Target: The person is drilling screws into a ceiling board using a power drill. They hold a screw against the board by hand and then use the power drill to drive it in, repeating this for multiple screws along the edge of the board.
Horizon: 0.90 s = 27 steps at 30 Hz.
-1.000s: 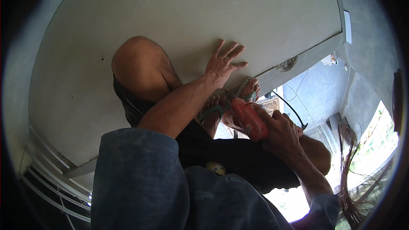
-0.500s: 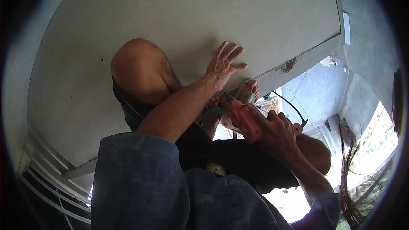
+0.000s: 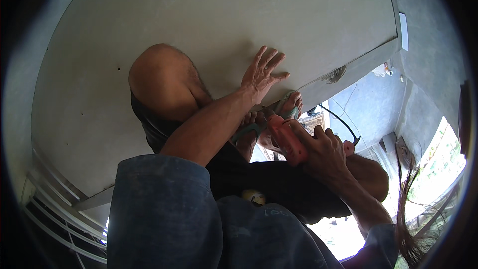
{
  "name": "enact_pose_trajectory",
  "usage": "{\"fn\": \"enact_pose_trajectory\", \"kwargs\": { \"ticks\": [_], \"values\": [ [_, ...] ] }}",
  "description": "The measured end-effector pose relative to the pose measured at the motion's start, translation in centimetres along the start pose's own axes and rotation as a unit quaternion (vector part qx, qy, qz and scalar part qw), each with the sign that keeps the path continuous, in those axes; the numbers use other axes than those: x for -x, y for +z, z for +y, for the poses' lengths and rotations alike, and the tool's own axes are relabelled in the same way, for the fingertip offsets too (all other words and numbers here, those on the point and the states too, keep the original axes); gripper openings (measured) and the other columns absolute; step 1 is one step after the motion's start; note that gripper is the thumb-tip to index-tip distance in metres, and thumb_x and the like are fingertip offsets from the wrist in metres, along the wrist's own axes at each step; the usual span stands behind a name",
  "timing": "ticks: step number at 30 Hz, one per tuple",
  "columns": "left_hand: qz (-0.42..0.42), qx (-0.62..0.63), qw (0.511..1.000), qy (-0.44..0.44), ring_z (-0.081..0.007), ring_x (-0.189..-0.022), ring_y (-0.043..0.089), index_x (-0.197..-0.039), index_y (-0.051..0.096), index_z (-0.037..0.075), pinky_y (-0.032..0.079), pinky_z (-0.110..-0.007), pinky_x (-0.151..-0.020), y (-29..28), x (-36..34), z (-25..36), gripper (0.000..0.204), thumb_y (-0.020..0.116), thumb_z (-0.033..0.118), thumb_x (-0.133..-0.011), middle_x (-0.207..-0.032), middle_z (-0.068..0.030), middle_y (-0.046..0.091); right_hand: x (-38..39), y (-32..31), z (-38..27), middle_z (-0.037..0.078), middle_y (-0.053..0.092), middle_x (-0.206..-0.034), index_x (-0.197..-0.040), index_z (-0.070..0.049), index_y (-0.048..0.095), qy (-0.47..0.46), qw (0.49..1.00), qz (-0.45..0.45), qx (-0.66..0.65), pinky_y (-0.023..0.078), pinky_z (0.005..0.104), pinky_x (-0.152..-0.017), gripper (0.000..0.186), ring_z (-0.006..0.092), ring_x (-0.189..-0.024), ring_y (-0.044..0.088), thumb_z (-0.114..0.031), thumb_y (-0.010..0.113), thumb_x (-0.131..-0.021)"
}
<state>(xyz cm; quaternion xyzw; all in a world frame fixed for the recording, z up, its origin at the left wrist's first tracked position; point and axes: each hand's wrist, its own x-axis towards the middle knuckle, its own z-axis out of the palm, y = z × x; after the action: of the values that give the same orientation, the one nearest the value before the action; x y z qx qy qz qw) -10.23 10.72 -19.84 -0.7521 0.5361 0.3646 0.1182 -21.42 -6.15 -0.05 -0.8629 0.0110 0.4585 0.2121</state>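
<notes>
The left hand's (image 3: 259,77) fingers are lying fanned apart on the grey board (image 3: 199,15), thumb pointing away from the rest; the palm appears to be bracing there. The right hand's (image 3: 323,149) fingers are wrapping around the red drill (image 3: 286,139); whether one is pressing the trigger I cannot tell. The drill is sitting just off the board's near edge, its nose facing that edge below the left wrist. Whether a bit is touching anything is too dark to tell.

Feet in sandals (image 3: 293,103) are resting close by the board's near edge, beside the drill's nose. If the nose slipped off that edge, from a poor angle or uneven push, it could be striking a toe or the bracing wrist. The one-handed grip could also be letting the body twist if a bit jammed. A chipped patch (image 3: 335,74) is showing along the board's near edge, so crumbling could be following rough pressure there. Farther from the board, a black cord (image 3: 343,124) is curving near the drill and could be snagging if pulled.
</notes>
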Motion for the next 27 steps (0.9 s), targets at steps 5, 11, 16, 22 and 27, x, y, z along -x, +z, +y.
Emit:
{"fn": "enact_pose_trajectory", "kwargs": {
  "ticks": [5,11,16,22,27],
  "values": [
    [0.001,-0.010,1.000,0.001,-0.0335,-0.160,0.005,-0.161,0.026,0.048,-0.007,-0.062,-0.127,0.0,0.0,0.1,0.107,0.081,0.039,-0.070,-0.175,-0.0089,0.005,-0.1,0.5,0.0,0.017,0.062,-0.098,-0.149,-0.027,0.052,-0.004,1.000,0.012,0.000,0.055,0.0535,-0.073,0.084,0.0399,-0.090,0.067,-0.028,0.086,-0.072],
    [0.014,-0.033,0.999,-0.005,-0.0341,-0.160,0.004,-0.161,0.024,0.049,-0.008,-0.061,-0.127,0.9,-0.5,0.5,0.103,0.078,0.041,-0.074,-0.175,-0.0084,0.005,-0.3,1.6,0.0,0.017,0.063,-0.099,-0.148,-0.028,0.053,-0.013,0.999,0.031,0.022,0.055,0.0522,-0.071,0.080,0.0385,-0.091,0.068,-0.029,0.084,-0.074],
    [-0.003,-0.046,0.999,-0.007,-0.0344,-0.160,0.004,-0.161,0.023,0.049,-0.008,-0.061,-0.127,0.0,-0.1,0.4,0.098,0.075,0.042,-0.078,-0.175,-0.0079,0.004,-1.1,2.1,-0.9,0.015,0.064,-0.102,-0.145,-0.029,0.054,-0.046,0.990,0.058,0.118,0.056,0.0487,-0.069,0.071,0.0365,-0.091,0.068,-0.030,0.080,-0.078],
    [0.002,-0.065,0.998,-0.004,-0.0342,-0.160,0.004,-0.161,0.022,0.050,-0.008,-0.060,-0.127,0.2,-0.5,0.6,0.095,0.072,0.044,-0.082,-0.175,-0.0073,0.005,-1.5,1.0,-0.4,0.015,0.065,-0.102,-0.144,-0.029,0.054,-0.058,0.991,0.081,0.088,0.056,0.0458,-0.068,0.069,0.0355,-0.091,0.068,-0.031,0.078,-0.080],
    [-0.015,-0.077,0.997,-0.009,-0.0334,-0.160,0.006,-0.161,0.021,0.050,-0.007,-0.058,-0.128,-0.2,-0.2,0.6,0.095,0.073,0.047,-0.082,-0.175,-0.0064,0.005,-1.2,2.6,0.4,0.016,0.064,-0.102,-0.144,-0.028,0.055,-0.069,0.986,0.096,0.118,0.057,0.0444,-0.067,0.068,0.0341,-0.090,0.068,-0.031,0.078,-0.080]
  ]
}}
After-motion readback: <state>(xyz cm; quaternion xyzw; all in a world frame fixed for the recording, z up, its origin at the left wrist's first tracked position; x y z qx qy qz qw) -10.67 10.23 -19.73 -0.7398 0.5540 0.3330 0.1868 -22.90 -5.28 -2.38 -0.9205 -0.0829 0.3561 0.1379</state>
